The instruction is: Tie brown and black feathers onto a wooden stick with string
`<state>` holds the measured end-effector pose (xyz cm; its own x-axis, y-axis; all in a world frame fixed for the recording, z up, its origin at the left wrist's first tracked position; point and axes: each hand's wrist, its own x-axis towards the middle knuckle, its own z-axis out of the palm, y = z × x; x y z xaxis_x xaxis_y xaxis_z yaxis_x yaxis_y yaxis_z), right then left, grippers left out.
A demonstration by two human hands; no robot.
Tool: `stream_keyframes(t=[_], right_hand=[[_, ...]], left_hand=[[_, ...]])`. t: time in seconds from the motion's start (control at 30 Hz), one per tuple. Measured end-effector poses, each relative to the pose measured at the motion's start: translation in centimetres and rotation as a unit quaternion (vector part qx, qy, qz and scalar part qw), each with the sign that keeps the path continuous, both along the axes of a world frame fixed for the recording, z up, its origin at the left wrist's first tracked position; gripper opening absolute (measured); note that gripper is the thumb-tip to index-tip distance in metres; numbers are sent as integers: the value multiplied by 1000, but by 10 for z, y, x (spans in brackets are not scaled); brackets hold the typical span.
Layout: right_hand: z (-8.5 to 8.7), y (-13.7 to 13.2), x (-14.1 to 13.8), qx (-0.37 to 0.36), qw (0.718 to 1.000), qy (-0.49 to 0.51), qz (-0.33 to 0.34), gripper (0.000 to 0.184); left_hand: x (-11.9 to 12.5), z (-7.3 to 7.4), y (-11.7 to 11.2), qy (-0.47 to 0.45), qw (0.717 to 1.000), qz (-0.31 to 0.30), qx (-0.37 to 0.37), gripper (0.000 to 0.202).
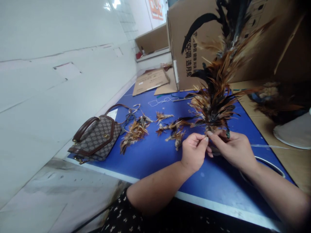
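My left hand [193, 151] and my right hand [230, 147] meet over the blue table [155, 155], fingers pinched together at the base of a tall feather bundle [216, 94]. The bundle stands upright, made of brown, orange and black feathers that fan out above my hands. Both hands grip its lower end; the exact spot under the fingers is hidden. Small loose feather tufts [175, 127] lie on the table just left of my left hand, and a larger tuft pile [134, 132] sits farther left.
A brown patterned handbag [96, 139] lies at the table's left edge beside the white wall. A large cardboard box [194, 42] stands behind, with flat cardboard [150, 81] nearby. More feathers [277, 100] and a white object [293, 132] sit at right. A thin wire loop [269, 163] lies near my right wrist.
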<state>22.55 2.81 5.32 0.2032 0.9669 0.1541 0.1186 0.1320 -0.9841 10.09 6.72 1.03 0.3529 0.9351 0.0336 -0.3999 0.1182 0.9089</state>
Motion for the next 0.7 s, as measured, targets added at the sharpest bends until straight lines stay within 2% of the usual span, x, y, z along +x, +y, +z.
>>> stream_keyframes(t=[0.17,0.37,0.53,0.7], right_hand=[[5,2,14,-25,998,-16,47,44],[3,4,15,-37,999,-2,40,46],[-2,7,17,-28,998,-62,2,44],[-5,8,15,-49,995,-75,-54,45]], left_hand=[[0,-3,3,-31,999,-39,-13,37],[-1,-1,4,-17,999,-44,-9,38],[-1,-2,4,-6,1000,-28,7,37],[0,-5,6,1,1000,-8,20,38]])
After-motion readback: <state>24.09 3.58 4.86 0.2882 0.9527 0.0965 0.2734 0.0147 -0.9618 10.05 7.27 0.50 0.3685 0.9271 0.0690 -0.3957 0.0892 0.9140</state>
